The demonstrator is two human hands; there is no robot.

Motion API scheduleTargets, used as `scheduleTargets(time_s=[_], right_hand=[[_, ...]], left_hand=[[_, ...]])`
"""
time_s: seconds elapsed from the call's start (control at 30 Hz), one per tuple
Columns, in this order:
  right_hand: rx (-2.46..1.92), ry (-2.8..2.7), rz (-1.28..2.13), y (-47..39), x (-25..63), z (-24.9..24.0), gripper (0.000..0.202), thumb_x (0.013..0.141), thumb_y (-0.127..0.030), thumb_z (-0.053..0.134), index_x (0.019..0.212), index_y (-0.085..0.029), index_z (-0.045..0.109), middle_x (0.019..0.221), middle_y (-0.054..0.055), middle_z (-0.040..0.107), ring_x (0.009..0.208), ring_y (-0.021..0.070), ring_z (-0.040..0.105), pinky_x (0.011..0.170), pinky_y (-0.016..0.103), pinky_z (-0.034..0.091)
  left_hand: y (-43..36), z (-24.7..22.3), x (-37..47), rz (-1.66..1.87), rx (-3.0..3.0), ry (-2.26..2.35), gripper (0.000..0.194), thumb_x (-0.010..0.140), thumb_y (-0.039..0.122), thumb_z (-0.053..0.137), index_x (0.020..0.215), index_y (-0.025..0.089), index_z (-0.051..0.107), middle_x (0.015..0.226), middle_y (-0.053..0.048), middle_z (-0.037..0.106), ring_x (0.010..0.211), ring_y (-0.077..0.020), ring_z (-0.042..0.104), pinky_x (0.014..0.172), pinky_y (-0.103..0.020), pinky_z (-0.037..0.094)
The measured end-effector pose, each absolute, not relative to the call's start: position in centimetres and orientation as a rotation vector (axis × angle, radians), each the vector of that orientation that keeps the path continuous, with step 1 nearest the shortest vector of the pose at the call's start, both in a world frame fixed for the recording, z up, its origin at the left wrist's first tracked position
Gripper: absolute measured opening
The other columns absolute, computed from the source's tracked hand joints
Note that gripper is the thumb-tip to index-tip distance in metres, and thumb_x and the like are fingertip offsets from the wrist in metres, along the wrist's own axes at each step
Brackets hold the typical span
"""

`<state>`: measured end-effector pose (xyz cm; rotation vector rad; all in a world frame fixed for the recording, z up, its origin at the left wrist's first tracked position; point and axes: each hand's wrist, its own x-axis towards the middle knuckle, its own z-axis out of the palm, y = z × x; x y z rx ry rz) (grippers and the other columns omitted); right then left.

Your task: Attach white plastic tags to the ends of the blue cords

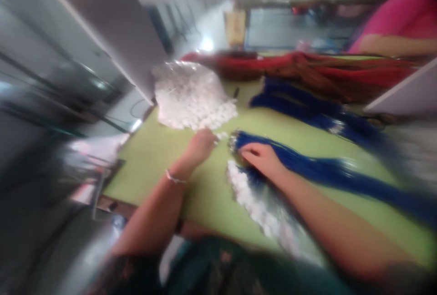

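My left hand [201, 145] is closed in a pinch over the green tabletop, at the near edge of a heap of small white plastic pieces [201, 108] on a clear bag. A few loose white pieces [221, 135] lie by its fingertips; whatever it pinches is too blurred to make out. My right hand [262, 157] has thumb and forefinger pinched at the metal-tipped end of a bundle of blue wires [307, 160], apparently on a wire. Below that hand, a row of white connector pieces [244, 190] lies with blue wires running from them, partly hidden by my right forearm.
Another blue wire bundle [290, 97] lies farther back on the green table [143, 167]. Red and brown wires [300, 65] stretch along the back. A person in a pink sleeve [399, 19] is at the far right. A grey post [105, 22] stands at the back left.
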<state>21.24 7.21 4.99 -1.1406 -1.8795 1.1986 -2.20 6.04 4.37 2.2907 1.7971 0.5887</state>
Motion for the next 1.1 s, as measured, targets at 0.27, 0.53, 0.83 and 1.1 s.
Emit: scheduleTargets(time_s=[0.27, 0.53, 0.83, 1.1], right_hand=[[-1.164, -1.865, 1.149, 7.5, 21.3, 4.7, 0.012, 0.073, -0.024, 0.059, 0.070, -0.015, 0.067, 0.069, 0.003, 0.068, 0.063, 0.0127, 0.057, 0.060, 0.024, 0.045], [-1.160, -1.931, 0.891, 6.4, 21.1, 5.0, 0.009, 0.071, -0.018, 0.052, 0.066, -0.017, 0.059, 0.062, -0.001, 0.062, 0.055, 0.0106, 0.050, 0.054, 0.022, 0.038], [-1.068, -2.063, 0.603, 6.0, 21.2, 4.5, 0.010, 0.076, -0.018, 0.051, 0.070, -0.019, 0.059, 0.067, 0.002, 0.064, 0.062, 0.0130, 0.054, 0.062, 0.024, 0.040], [-1.125, -2.288, 0.496, 5.9, 21.2, 4.9, 0.013, 0.079, -0.019, 0.052, 0.067, -0.019, 0.056, 0.066, 0.003, 0.062, 0.060, 0.0137, 0.052, 0.059, 0.025, 0.033]], left_hand=[[5.6, 5.5, -1.5, 1.095, 1.995, 1.750, 0.018, 0.079, 0.028, 0.061, 0.092, 0.017, 0.068, 0.099, -0.009, 0.064, 0.091, -0.0201, 0.056, 0.086, -0.038, 0.046], [3.7, 5.4, 3.5, 1.117, 1.095, 1.350, 0.041, 0.079, 0.047, 0.061, 0.104, 0.016, 0.070, 0.062, 0.000, 0.057, 0.050, -0.0072, 0.045, 0.047, -0.020, 0.036], [3.6, 5.1, 5.0, 1.032, 1.182, 1.329, 0.035, 0.081, 0.045, 0.057, 0.100, 0.018, 0.070, 0.058, 0.001, 0.053, 0.053, -0.0086, 0.046, 0.046, -0.018, 0.036], [3.8, 5.2, 5.0, 1.042, 1.216, 1.419, 0.017, 0.073, 0.031, 0.067, 0.081, 0.016, 0.065, 0.065, 0.000, 0.059, 0.058, -0.0094, 0.051, 0.052, -0.020, 0.041]])
